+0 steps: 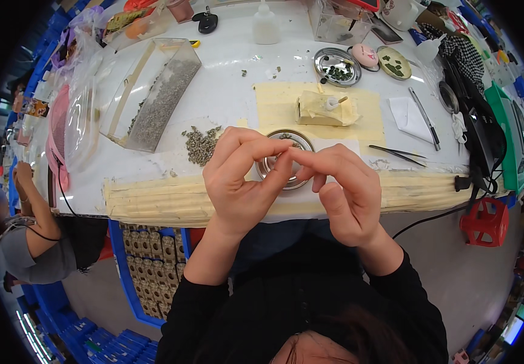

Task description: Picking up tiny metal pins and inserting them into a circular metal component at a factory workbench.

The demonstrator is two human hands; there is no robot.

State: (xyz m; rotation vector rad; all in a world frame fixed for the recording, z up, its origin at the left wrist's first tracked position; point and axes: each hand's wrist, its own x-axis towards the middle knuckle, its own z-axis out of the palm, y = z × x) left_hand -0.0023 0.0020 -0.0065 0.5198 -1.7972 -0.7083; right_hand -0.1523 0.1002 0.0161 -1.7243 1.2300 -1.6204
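Over a small round metal dish [293,183], my two hands meet at the fingertips. My left hand [236,176] has thumb and index finger pinched together; whatever they hold is too small to make out. From the right, the index finger of my right hand [353,197] reaches to that pinch, while its thumb stands apart from the other fingers. Small grey-green bits lie in the dish, partly hidden by my hands. Close to my left hand is a loose pile of grey-green pieces [199,145]. Tweezers [397,155] lie to the right of my right hand.
A clear box [153,100] of grey pieces stands left. Behind the dish, a tape-covered block [327,109] sits on yellow paper. Farther back are a white bottle [265,25] and a metal plate [337,68] with dark green pieces. Another person [34,242] sits at left.
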